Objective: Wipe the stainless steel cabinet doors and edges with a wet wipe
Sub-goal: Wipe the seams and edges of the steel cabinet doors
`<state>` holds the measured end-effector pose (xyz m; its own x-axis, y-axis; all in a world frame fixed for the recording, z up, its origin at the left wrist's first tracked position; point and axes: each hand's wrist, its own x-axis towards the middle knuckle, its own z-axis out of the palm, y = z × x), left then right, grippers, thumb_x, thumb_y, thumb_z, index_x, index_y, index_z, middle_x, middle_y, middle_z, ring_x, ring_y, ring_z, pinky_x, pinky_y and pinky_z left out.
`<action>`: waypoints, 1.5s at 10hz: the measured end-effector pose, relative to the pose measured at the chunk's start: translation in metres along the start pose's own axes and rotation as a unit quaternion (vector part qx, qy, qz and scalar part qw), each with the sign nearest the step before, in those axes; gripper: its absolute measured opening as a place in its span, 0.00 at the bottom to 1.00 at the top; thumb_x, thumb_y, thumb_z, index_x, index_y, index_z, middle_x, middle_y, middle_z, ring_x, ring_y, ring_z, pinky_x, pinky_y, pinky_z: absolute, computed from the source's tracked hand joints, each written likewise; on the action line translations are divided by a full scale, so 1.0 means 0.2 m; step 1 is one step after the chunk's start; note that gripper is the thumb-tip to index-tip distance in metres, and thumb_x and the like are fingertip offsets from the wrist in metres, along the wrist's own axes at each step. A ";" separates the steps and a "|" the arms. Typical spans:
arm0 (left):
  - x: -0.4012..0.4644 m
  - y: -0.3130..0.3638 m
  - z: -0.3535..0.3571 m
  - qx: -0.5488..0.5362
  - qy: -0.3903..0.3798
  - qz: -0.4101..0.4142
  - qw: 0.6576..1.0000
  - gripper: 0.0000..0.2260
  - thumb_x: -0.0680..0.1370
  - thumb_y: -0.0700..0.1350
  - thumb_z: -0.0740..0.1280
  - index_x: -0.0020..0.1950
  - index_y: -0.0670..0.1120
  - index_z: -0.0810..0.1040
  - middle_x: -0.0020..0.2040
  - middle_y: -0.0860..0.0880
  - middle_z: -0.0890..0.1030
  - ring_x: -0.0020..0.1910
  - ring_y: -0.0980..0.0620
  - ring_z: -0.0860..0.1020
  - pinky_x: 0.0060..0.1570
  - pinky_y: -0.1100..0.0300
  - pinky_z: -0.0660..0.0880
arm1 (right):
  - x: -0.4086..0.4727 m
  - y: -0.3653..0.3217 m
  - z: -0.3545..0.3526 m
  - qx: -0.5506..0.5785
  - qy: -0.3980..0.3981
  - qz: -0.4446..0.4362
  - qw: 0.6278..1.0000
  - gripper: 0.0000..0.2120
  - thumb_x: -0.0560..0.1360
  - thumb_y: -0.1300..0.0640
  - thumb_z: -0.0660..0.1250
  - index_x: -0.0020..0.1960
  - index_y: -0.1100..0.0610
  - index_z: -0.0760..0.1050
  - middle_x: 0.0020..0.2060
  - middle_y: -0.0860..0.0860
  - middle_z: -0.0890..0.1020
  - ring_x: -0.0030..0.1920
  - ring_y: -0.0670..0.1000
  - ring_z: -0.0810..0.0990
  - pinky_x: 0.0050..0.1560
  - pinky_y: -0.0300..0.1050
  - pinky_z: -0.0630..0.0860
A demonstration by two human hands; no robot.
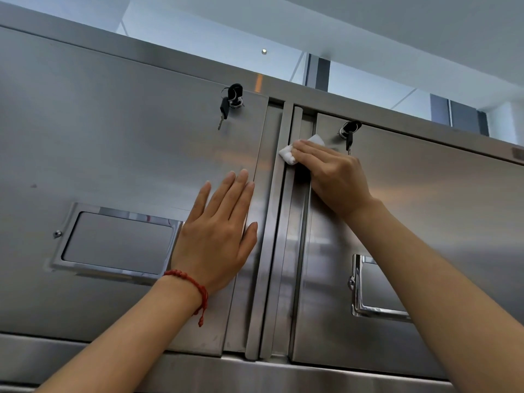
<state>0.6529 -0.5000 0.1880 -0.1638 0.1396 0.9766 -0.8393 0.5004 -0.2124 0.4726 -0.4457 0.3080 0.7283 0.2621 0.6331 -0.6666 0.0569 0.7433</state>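
The wet wipe [292,153], a folded white wad, sits under the fingertips of the right hand [331,177], pressed onto the vertical edge strip where the right cabinet door [425,222] begins. The fingers lie over it, bent and bearing down; the thumb is hidden, so whether it pinches the wipe I cannot tell. The left hand [219,236] lies flat, fingers straight, on the left cabinet door [113,137], holding nothing.

Risks, as I judge them: just beside the right hand's knuckles hangs a key bunch [349,134]; a wide stroke could knock it or snag the wipe on it. The wipe could also catch in the narrow groove between the centre strips [279,222]. The flat left palm may leave prints on the steel.

Count: one wipe, two hands, two doors, two locks with keys (the other [231,100] above the left hand's fingertips), two recessed handles [113,239] [377,290], one red bracelet [195,287].
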 end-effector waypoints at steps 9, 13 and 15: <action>0.00 -0.01 0.01 0.005 0.001 0.005 1.000 0.25 0.78 0.51 0.52 0.70 0.37 0.67 0.71 0.39 0.66 0.70 0.42 0.64 0.67 0.40 0.62 | 0.08 0.02 0.04 -0.006 -0.019 0.074 0.997 0.19 0.63 0.78 0.62 0.48 0.65 0.82 0.49 0.57 0.84 0.50 0.58 0.83 0.37 0.54 0.82; 0.00 0.00 0.01 0.002 0.003 0.005 1.000 0.25 0.78 0.51 0.52 0.70 0.37 0.67 0.70 0.40 0.67 0.70 0.41 0.65 0.66 0.39 0.64 | 0.11 0.05 0.05 -0.017 -0.030 0.053 0.998 0.20 0.60 0.80 0.63 0.47 0.67 0.81 0.48 0.58 0.84 0.49 0.58 0.83 0.33 0.54 0.81; 0.00 0.00 0.00 0.001 0.002 0.004 1.000 0.25 0.78 0.51 0.52 0.70 0.37 0.67 0.70 0.39 0.67 0.70 0.41 0.65 0.65 0.39 0.64 | 0.08 0.03 0.04 -0.011 -0.028 0.057 0.998 0.19 0.61 0.79 0.63 0.48 0.66 0.82 0.49 0.58 0.84 0.50 0.58 0.83 0.37 0.54 0.82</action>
<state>0.6528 -0.5009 0.1888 -0.1689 0.1481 0.9744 -0.8387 0.4977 -0.2210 0.4808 -0.4488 0.3237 0.6543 0.2131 0.7255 -0.7491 0.0518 0.6604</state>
